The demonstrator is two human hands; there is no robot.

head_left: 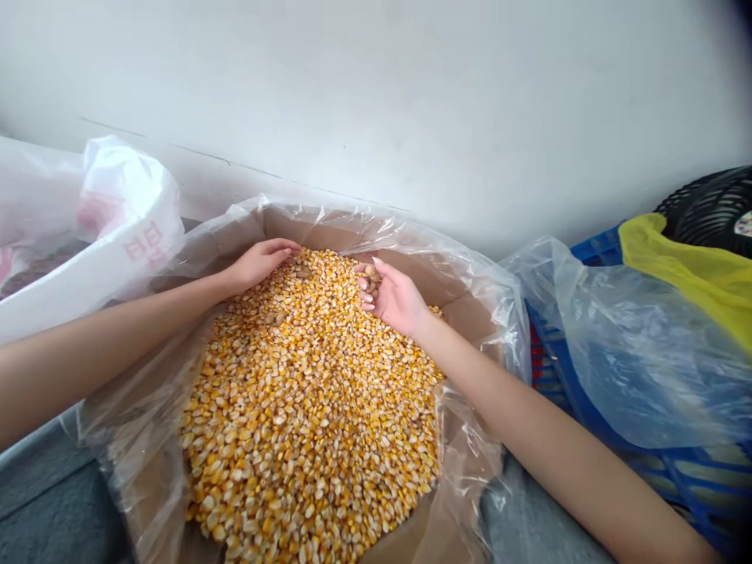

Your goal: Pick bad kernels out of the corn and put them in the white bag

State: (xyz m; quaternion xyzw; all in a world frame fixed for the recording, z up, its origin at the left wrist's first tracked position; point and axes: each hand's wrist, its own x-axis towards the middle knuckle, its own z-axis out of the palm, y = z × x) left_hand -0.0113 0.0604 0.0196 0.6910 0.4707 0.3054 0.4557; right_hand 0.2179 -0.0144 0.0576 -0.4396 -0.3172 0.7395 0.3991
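Note:
A large heap of yellow and whitish corn kernels (317,392) fills a cardboard box (470,313) lined with clear plastic. My right hand (399,298) is turned palm up over the right far side of the heap, its fingers curled around several tan, bumpy pieces that look like unshelled peanuts (372,276). At the far left edge of the kernels is my left hand (264,262), palm down, fingers stretched out and fingertips close to the corn. Similar tan pieces (304,272) lie on the corn beside it, and more peanuts (275,317) rest nearer to me.
A white plastic sack with red print (129,211) stands to the left. On the right are a blue plastic crate (552,352), a clear plastic bag (658,360), a yellow bag (687,266) and a black fan grille (705,207). A white wall (376,102) rises behind the box.

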